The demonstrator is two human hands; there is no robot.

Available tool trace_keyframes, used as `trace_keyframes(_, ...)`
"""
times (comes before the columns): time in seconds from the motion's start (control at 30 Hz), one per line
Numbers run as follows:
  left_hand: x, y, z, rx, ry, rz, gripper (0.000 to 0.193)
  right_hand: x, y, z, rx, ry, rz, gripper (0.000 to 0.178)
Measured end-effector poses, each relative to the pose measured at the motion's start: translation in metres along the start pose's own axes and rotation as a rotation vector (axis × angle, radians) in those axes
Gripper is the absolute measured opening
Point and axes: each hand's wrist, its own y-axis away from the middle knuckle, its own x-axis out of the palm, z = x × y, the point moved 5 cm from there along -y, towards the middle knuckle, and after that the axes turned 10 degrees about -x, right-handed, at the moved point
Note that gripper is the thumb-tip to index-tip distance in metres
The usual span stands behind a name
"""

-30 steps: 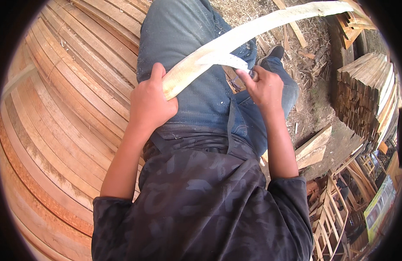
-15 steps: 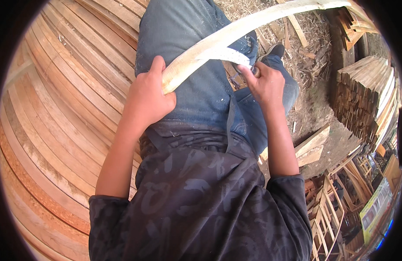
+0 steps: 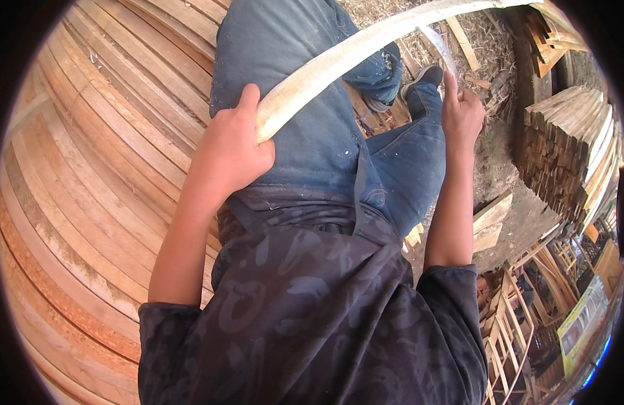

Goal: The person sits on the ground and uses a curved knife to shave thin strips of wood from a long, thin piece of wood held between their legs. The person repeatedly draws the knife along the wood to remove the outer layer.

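Note:
My left hand (image 3: 231, 152) is closed around the near end of a long pale wooden strip (image 3: 346, 64). The strip crosses above my thigh and runs away to the upper right, looking curved in this view. My right hand (image 3: 464, 111), further out to the right, is closed on the handle of a knife (image 3: 439, 50). Its handle is mostly hidden in my fist. The bright, slightly blurred blade points up and left, its tip close to the strip's lower edge; I cannot tell if they touch.
Long reddish planks (image 3: 89, 182) lie side by side at my left. Wood shavings (image 3: 484, 44) and offcuts cover the ground ahead. A stack of sawn sticks (image 3: 561, 145) stands at the right, with a wooden frame (image 3: 507, 331) below it. My shoe (image 3: 425, 77) rests among the shavings.
My right hand has moved right and away from me with the knife, the blade shifting outward along the strip. My left hand and the strip have barely moved.

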Motion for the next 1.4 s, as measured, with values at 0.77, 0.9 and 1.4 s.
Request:
trace_keyframes(0.77, -0.002, -0.007, 0.001, 0.075, 0.088, 0.076, 0.027, 0.029, 0.035, 0.078, -0.43, -0.104, -0.108, 0.061)
trace_keyframes(0.9, -0.006, -0.011, 0.001, 0.053, 0.12, 0.152, 0.029, 0.039, 0.011, 0.041, -0.133, -0.093, -0.1, 0.063)
trace_keyframes(1.4, -0.004, -0.009, 0.0, 0.024, 0.098, 0.153, 0.025, 0.038, -0.003, 0.022, -0.072, -0.104, -0.113, 0.063)
